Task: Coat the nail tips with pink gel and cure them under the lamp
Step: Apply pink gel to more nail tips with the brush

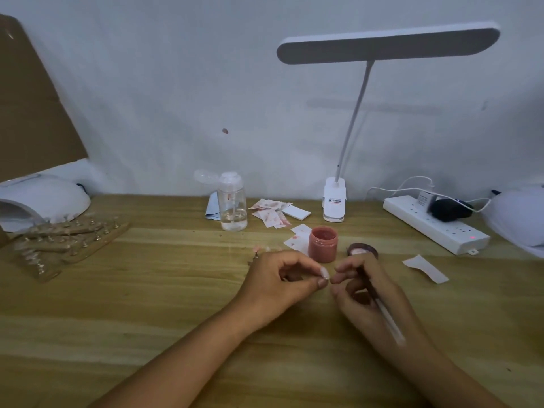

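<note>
While the left hand [279, 278] pinches a pale nail tip [324, 273] between thumb and forefinger, its grip tight on it, the right hand [371, 293] comes up fingertip to fingertip, its grip curled round a white-handled brush [388, 319] whose bristles I can't see. Just behind them on the wooden surface [176, 290] stands the open jar of pink gel [323, 244], its lid [363, 250] beside it. The white curing lamp [44, 201] sits far left, with wooden strips [67, 240] of mounted tips in front.

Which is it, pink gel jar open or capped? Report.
Open: the jar stands upright with no cap on its mouth, and its lid lies beside it.
</note>
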{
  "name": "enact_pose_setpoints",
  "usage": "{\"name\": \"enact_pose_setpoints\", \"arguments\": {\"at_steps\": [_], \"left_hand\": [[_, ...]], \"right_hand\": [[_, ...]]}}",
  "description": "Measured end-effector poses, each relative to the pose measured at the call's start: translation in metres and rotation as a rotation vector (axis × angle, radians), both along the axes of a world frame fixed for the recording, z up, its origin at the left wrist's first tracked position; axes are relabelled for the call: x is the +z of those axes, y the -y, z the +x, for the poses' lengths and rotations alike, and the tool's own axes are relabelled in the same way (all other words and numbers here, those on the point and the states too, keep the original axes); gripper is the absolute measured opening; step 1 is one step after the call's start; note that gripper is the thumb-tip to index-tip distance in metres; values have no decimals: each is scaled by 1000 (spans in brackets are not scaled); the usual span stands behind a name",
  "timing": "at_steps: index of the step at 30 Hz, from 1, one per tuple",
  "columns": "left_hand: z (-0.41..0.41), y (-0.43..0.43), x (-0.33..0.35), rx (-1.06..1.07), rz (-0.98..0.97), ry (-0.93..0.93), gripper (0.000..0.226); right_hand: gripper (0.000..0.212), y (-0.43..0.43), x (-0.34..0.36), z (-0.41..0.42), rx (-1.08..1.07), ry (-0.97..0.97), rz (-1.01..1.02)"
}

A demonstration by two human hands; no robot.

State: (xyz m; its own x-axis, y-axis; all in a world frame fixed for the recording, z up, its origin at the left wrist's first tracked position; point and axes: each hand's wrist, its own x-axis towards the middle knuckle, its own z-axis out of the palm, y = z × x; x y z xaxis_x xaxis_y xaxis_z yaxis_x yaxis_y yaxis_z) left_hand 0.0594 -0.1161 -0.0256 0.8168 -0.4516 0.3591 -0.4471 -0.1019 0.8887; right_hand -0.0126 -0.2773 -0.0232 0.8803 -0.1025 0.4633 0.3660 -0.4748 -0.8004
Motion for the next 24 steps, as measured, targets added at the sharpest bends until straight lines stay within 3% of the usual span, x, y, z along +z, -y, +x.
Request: {"name": "enact_pose_setpoints", "arguments": {"at_steps": [6, 12, 20, 23, 24], "left_hand": [[-10, 2, 8, -61, -120, -236, 23], [-15, 2, 14, -92, -133, -413, 21], [-15, 4, 15, -61, -143, -415, 17], [-11, 1, 17, -87, -121, -459, 20], [-9, 0, 18, -105, -116, -476, 20]], "right_hand": [[52, -2, -6, 5, -92, 185, -97], [57, -1, -8, 6, -102, 278, -117], [50, 3, -6, 6, -39, 325, -182], [26, 16, -11, 24, -38, 181, -163], [33, 18, -13, 27, -71, 153, -144]]}}
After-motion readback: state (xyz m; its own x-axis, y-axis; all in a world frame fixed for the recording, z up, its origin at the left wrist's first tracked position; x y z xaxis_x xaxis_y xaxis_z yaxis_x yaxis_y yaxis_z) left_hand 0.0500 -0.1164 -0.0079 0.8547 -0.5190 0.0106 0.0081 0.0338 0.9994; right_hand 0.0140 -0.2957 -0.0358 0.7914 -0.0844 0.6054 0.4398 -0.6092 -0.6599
